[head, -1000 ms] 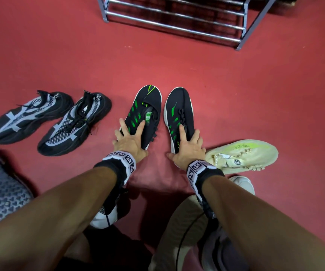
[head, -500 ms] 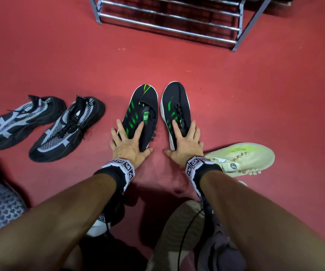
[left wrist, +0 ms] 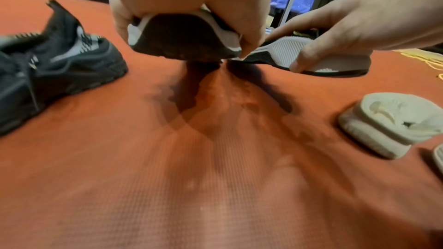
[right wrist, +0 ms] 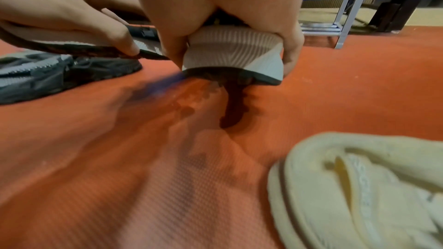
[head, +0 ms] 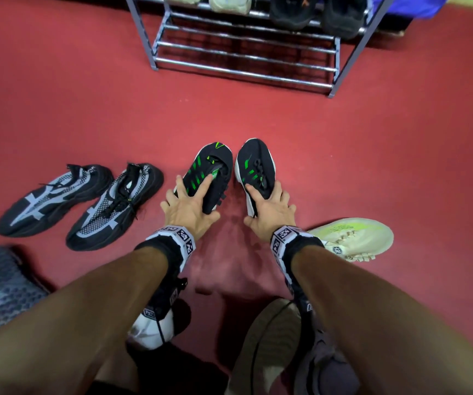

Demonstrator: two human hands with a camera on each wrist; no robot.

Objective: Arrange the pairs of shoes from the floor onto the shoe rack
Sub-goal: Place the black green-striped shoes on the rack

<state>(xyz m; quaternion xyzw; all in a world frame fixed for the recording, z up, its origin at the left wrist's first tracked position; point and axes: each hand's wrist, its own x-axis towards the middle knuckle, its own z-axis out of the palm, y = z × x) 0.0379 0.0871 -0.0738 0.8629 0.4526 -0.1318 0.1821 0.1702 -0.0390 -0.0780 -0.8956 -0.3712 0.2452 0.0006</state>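
Green-striped shoes [head: 233, 172] heel-raised in both hands, red floor [head: 258, 118] before rack [head: 243, 55]

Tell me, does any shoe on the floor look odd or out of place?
Yes. The cream shoe beside the right hand lies alone, pointing sideways, with no partner next to it. The black-and-grey pair sits together but angled. Nothing looks damaged or spilled.
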